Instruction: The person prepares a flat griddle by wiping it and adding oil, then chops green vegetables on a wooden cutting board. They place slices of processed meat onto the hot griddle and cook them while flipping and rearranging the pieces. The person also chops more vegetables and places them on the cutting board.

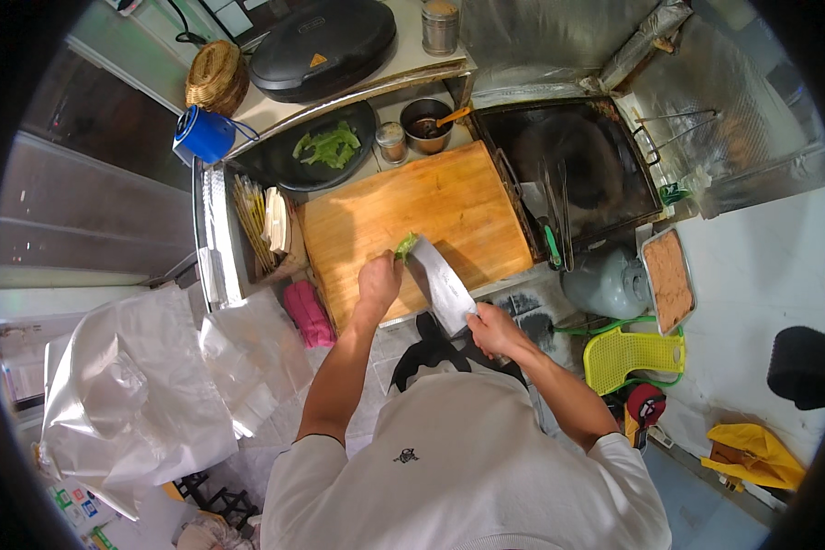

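In the head view, my right hand point(496, 330) grips the handle of a broad cleaver point(443, 283) whose blade points up and left over the front of a wooden cutting board point(412, 196). Close to the blade's tip, my left hand point(379, 280) is closed on a small piece of green leaf vegetable point(405, 246). Whether the blade touches the leaf or the board is hard to tell. More torn lettuce leaves point(328, 146) lie on a dark oval pan point(265, 161) behind the board.
Right of the board is a black griddle point(570, 151) with tongs point(565, 213) and a green-handled scraper point(550, 240). A steel pot point(426, 141) and a shaker jar point(390, 142) stand behind. A metal tray of pinkish paste point(668, 275) sits above a gas cylinder point(601, 282). Plastic bags point(137, 392) hang left.
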Motion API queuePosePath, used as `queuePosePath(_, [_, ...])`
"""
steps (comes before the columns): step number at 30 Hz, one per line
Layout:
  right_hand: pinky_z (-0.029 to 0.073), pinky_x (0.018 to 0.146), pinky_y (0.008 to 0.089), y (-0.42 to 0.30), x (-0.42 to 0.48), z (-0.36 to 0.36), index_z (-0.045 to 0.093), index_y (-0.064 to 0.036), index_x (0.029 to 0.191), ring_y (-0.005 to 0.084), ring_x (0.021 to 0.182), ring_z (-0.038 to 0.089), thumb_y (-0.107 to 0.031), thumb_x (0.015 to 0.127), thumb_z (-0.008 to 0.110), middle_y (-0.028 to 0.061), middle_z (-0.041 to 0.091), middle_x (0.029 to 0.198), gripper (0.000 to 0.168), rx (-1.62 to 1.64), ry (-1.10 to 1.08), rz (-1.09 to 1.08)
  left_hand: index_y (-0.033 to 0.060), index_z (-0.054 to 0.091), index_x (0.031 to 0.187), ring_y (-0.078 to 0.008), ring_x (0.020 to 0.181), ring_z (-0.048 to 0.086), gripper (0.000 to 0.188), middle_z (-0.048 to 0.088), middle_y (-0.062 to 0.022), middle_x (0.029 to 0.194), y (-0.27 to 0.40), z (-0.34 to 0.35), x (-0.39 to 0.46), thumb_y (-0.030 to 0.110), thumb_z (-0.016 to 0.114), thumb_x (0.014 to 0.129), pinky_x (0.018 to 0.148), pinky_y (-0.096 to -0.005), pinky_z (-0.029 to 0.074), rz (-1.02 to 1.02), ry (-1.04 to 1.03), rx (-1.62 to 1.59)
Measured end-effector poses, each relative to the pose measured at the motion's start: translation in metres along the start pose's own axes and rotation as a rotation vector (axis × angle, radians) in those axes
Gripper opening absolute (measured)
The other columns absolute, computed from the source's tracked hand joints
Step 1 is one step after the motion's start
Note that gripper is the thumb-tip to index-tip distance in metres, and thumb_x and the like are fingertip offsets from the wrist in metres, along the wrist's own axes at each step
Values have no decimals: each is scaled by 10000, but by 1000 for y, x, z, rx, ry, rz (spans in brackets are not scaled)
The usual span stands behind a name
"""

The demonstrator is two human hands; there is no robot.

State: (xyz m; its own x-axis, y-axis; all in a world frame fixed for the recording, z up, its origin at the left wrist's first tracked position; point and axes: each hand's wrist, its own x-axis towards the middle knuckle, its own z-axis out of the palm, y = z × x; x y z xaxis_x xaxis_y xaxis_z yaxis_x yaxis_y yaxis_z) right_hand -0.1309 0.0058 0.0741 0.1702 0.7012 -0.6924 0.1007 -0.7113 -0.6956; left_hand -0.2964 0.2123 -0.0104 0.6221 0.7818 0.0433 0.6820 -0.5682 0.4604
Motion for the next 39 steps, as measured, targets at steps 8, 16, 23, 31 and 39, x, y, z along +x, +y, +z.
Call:
queuePosePath(8, [388,354,316,7,-5,-7,478,14,879,151,402,477,-180,985,456,91,537,586,223,232,-61,53,-5,600,753,-457,711,598,256,611,-267,722,-15,13,-11,207,571,894,657,-529,473,-70,-81,-185])
queuePosePath(16, [391,357,304,8,-8,-8,487,24,856,144,419,478,-177,966,476,70,518,570,229,278,-83,39,-5,602,771,-467,716,581,246,592,-276,720,-23,21,-12,207,576,894,640,-524,455,-68,-89,-210])
queuePosePath(23, [394,366,306,7,-7,-9,491,19,883,142,418,464,-206,981,471,61,515,575,246,236,-107,36,-10,593,766,-460,715,580,249,584,-276,715,-22,20,-11,200,572,897,637,-516,455,-65,-81,-231])
queuePosePath(31, [405,362,314,12,18,4,488,6,889,152,415,489,-188,972,453,76,518,562,214,272,-100,54,37,584,792,-124,533,503,274,509,-32,585,-25,13,-4,199,505,999,494,-258,409,-591,-451,-1108])
queuePosePath(39, [449,429,401,17,24,17,488,0,850,307,489,575,-216,966,501,159,579,612,246,-88,159,-162,59,573,954,-73,537,411,247,459,32,625,-33,-23,-8,274,474,1025,487,-205,354,-758,-352,-1936])
